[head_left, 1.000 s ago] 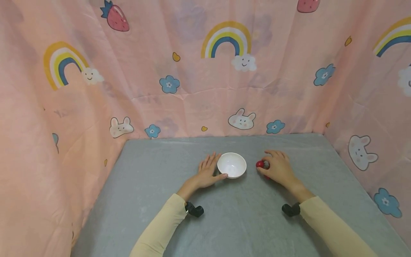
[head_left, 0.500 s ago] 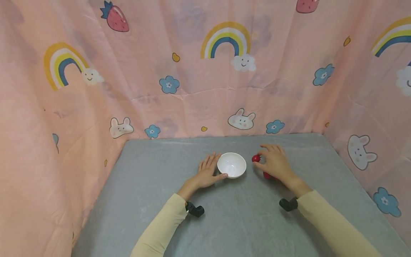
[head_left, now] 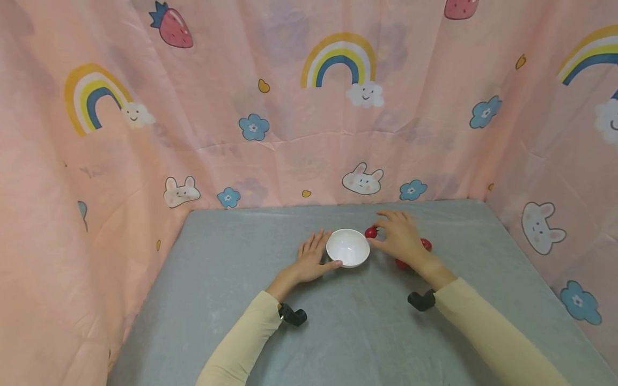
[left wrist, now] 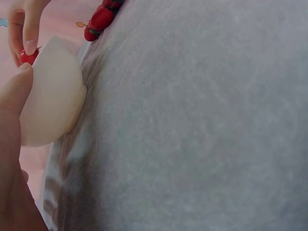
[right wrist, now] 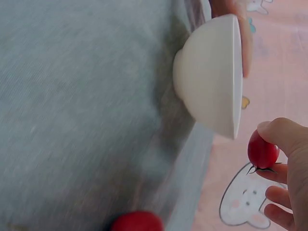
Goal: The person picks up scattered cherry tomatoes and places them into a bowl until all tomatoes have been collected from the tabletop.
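A small white bowl point(head_left: 348, 256) stands on the grey cloth. My left hand point(head_left: 309, 265) rests against its left side, fingers stretched along the wall and thumb at the near rim. Between thumb and fingertips, my right hand point(head_left: 399, 238) pinches a red cherry tomato point(right wrist: 263, 150) by its sides. That tomato is raised to the right edge of the bowl, its thin green stem showing in the right wrist view. More cherry tomatoes point(left wrist: 102, 19) lie on the cloth beyond the bowl in the left wrist view. In the head view the right hand and wrist partly cover them.
Grey cloth point(head_left: 338, 332) covers the table. A pink curtain point(head_left: 289, 166) printed with rainbows, rabbits and flowers hangs behind it and at both sides. Black wrist cameras point(head_left: 293, 316) sit at both cuffs.
My right hand has lifted one cherry tomato from the group and carried it left and away from me to the bowl. The left hand and bowl have stayed in place.
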Tool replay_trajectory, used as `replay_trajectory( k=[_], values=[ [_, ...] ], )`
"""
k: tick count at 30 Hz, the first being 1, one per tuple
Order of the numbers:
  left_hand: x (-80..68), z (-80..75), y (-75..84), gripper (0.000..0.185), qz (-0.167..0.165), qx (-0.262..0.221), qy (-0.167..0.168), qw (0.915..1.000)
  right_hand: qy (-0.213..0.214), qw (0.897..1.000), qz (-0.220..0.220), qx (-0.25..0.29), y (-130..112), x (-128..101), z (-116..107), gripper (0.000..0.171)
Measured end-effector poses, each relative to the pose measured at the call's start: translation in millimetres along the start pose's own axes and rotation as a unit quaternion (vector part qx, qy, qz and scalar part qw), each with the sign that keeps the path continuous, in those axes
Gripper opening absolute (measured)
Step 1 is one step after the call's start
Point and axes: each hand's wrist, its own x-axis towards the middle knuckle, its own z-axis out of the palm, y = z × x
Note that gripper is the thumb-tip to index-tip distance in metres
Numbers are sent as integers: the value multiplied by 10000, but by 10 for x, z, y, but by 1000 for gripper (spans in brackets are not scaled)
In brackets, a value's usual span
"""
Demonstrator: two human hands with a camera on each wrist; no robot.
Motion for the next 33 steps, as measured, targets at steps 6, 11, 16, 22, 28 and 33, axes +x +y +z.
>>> replay_trajectory(
  k=[6,11,16,22,28,33],
  values=[
    [11,4,7,91,-58,19,-13,10000,6,9999,-132,29,-130,79,45,42],
    [25,15,-13,91,-63,59,-53,9999,52,9996,-275,86,-232,121,101,40],
    [25,22,-23,93,-85,33,-75,9999,47,9990,-427,81,-302,143,160,40],
    [7,15,-5,93,-87,30,-90,9999,53,9985,-540,5,-340,143,239,41],
    [-5,-1,13,92,-64,-44,-69,9999,-72,9986,-515,5,-392,131,273,43],
    [-2,-1,13,92,-50,-42,-67,10000,-88,9988,-478,16,-403,128,291,43]
  ],
)
